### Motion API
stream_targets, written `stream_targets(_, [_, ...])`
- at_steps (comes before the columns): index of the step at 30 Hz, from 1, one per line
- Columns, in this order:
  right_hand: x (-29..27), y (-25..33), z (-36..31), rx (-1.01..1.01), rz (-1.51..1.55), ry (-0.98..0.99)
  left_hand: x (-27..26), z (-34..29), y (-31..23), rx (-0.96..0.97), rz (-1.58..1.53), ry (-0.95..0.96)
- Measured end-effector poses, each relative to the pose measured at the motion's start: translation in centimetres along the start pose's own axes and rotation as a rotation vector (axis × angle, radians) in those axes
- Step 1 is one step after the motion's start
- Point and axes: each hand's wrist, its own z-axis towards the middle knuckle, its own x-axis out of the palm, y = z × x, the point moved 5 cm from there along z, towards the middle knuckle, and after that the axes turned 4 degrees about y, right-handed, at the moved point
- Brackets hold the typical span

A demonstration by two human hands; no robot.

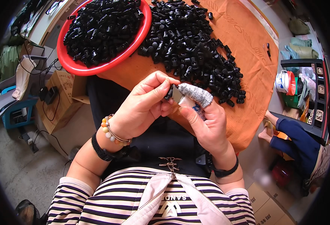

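Pinched between the thumb and fingers of my left hand (144, 101) is a small black plastic cord lock (169, 92). My right hand (212, 123) grips a small flat blade (177, 95) with a white wrapped handle, its metal end against or right beside the cord lock. A grey knitted finger sleeve (197, 93) covers my right index finger. Just beyond my hands a loose heap of black cord locks (187, 48) spreads over the orange tablecloth (244, 41). More fill a red basin (148, 22) at the far left of the table.
Left of the table stand a cardboard box (58, 101) and a grey and blue plastic chair (15, 97) with cables around them. At right are a black rack (315, 97), a white and red bucket (285, 81) and another person's legs (292, 131). Cartons (266, 204) lie at lower right.
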Motion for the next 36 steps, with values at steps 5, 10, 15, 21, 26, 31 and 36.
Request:
stream_targets(5, [0.05, 0.30, -0.21, -0.004, 0.146, -0.068, 0.13, 0.20, -0.07, -0.039, -0.021, -0.019])
stream_targets(10, [0.25, 0.09, -0.14, 0.069, 0.138, -0.025, 0.06, 0.20, 0.03, -0.017, -0.005, 0.004])
stream_targets(15, [0.30, 0.15, -0.02, 0.051, 0.137, -0.025, 0.26, 0.15, -0.09, -0.012, 0.015, 0.008])
stream_targets(21, [0.17, -0.15, -0.09, 0.034, 0.097, -0.012, 0.25, 0.16, -0.17, -0.009, 0.019, 0.007])
stream_targets(26, [-0.21, 0.02, 0.17, 0.015, 0.052, 0.002, 0.39, 0.04, -0.22, -0.016, 0.003, 0.059])
stream_targets(31, [-0.34, -0.07, 0.03, 0.058, 0.139, 0.001, 0.53, 0.03, 0.08, -0.051, -0.002, -0.024])
stream_targets(36, [-0.67, 0.15, 0.58, 0.033, 0.301, -0.099, 0.45, 0.20, 0.14, -0.042, -0.006, 0.061])
